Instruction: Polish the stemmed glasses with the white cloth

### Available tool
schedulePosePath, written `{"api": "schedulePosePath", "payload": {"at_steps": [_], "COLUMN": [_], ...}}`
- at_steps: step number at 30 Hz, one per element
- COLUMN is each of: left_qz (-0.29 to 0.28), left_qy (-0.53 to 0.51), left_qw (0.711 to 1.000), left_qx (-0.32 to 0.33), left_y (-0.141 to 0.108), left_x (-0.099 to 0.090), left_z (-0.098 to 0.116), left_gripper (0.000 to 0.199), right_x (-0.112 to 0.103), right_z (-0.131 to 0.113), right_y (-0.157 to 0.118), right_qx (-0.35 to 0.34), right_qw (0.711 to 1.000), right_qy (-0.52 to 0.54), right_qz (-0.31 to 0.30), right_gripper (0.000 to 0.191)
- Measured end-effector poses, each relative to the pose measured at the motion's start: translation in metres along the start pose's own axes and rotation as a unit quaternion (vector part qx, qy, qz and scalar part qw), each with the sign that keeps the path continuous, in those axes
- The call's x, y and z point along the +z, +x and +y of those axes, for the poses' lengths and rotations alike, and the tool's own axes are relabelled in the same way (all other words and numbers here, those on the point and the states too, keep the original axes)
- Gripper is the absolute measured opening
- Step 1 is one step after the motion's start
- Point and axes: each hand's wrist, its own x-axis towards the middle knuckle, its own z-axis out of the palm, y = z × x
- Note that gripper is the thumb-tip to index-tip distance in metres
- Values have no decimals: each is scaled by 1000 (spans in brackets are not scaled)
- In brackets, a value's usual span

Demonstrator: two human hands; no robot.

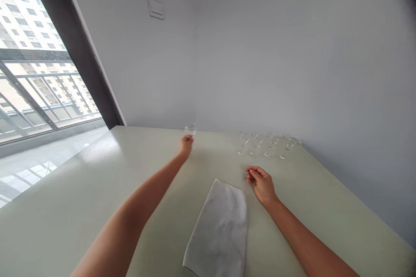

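Note:
At the far side of the table, my left hand (186,144) is closed around a clear stemmed glass (190,128). The glass stands upright, its bowl showing above my fingers and part of its foot below them. My right hand (261,182) is over the table with its fingers curled in loosely, and I see nothing in them. Beyond it, several clear stemmed glasses (276,139) are lined up near the wall, apart from the hand. A folded white cloth (222,227) lies between my forearms, close to the front.
The pale green table (97,194) reaches back to two grey walls (260,52) that meet in a corner. On the left wall is a light switch (156,8). A window with a railing (48,91) is at the left.

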Motion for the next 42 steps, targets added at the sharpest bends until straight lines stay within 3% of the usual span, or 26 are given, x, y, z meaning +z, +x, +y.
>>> {"api": "schedulePosePath", "payload": {"at_steps": [5, 9, 13, 20, 23, 25, 27, 29, 31, 35, 39, 42], "left_qz": [117, 173, 198, 232, 280, 305, 283, 205, 87, -127, -231, -263], "left_qy": [35, 60, 68, 74, 80, 75, 61, 39, 14, -28, -59, -74], "left_qw": [992, 982, 976, 966, 951, 943, 953, 976, 995, 991, 971, 961], "left_qx": [-19, -39, -58, -81, -105, -109, -92, -65, -44, -19, -27, -39], "left_y": [30, 37, 38, 28, 13, -1, -16, -32, -46, -68, -78, -80], "left_x": [-111, -164, -183, -182, -178, -166, -142, -107, -64, 34, 118, 161], "left_z": [-25, -43, -54, -48, -36, -27, -15, -3, 10, 39, 61, 68], "left_gripper": [23, 23, 24, 21, 38, 50, 51, 43, 34, 37, 60, 65], "right_x": [0, -1, -1, -2, -1, 1, 3, 6, 7, 5, 2, 1], "right_z": [3, 6, 6, 5, 4, 3, 2, 0, -2, -3, -3, -3], "right_y": [0, 2, 3, 2, 1, 0, 0, -1, -1, 0, 2, 3], "right_qx": [-5, -8, -11, -12, -14, -13, -13, -15, -17, -13, -8, -9], "right_qw": [1000, 1000, 1000, 1000, 1000, 1000, 1000, 1000, 999, 999, 1000, 1000], "right_qy": [-18, -23, -21, -22, -19, -16, -18, -25, -34, -29, -13, -1], "right_qz": [-7, -3, -3, -4, -3, -1, 4, 9, 11, 8, -1, -10], "right_gripper": [13, 17, 17, 16, 15, 14, 14, 15, 17, 20, 17, 14]}}
